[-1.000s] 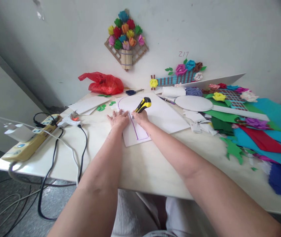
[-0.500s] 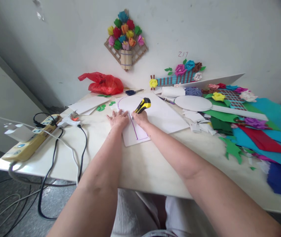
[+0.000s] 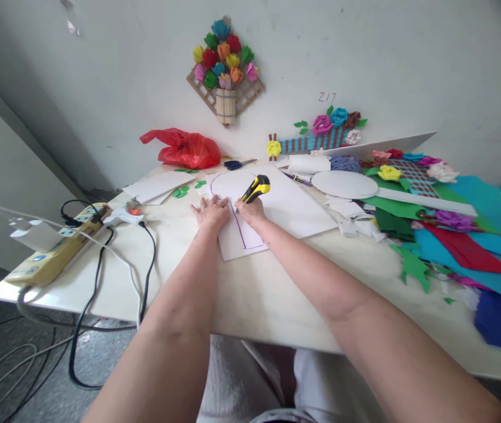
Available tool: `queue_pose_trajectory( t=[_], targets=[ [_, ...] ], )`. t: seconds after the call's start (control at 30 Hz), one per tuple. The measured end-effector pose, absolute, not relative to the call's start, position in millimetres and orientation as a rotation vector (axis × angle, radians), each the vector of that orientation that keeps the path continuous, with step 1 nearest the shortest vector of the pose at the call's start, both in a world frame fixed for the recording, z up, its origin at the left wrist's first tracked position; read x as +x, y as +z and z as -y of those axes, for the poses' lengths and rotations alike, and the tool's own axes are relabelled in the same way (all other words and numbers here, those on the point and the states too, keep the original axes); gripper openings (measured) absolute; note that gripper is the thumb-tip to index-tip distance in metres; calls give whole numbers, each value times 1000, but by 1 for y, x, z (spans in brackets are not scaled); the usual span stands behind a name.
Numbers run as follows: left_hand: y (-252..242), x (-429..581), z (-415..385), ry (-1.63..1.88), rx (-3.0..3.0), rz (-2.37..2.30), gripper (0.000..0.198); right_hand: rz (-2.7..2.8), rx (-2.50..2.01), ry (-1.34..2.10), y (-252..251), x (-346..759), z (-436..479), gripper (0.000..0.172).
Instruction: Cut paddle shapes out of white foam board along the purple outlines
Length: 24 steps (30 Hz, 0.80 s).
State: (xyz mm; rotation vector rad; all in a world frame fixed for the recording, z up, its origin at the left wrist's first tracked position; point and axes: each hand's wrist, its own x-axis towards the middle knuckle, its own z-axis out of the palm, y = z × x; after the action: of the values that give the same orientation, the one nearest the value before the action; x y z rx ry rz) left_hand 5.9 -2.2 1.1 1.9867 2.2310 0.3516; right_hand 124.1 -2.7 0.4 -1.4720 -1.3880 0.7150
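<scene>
A white board (image 3: 292,205) lies on the table in front of me, with a purple outline (image 3: 238,226) drawn on it: a curve at the top and straight lines running down. My right hand (image 3: 251,211) is wrapped round a yellow and black utility knife (image 3: 255,189). The knife leans, its lower end down by the purple line; the blade tip is too small to make out. Flat on the board's left edge rests my left hand (image 3: 211,212), fingers spread, just left of the line.
Left stand a power strip (image 3: 51,252) and cables. Behind are a red plastic bag (image 3: 188,150), scissors (image 3: 238,165) and green paper leaves (image 3: 181,192). To the right lie a white oval with a long strip (image 3: 345,184), coloured sheets (image 3: 466,252) and paper flowers (image 3: 390,173).
The knife and my right hand have shifted very slightly towards me along the purple line. My left hand stays in place on the board.
</scene>
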Motion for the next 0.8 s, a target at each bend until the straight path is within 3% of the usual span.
queue_pose_trajectory(
  t=[0.8],
  targets=[
    [-4,4,-1,374,2004,-2242,50,1347,-1466,787,4,127,19,10]
  ],
)
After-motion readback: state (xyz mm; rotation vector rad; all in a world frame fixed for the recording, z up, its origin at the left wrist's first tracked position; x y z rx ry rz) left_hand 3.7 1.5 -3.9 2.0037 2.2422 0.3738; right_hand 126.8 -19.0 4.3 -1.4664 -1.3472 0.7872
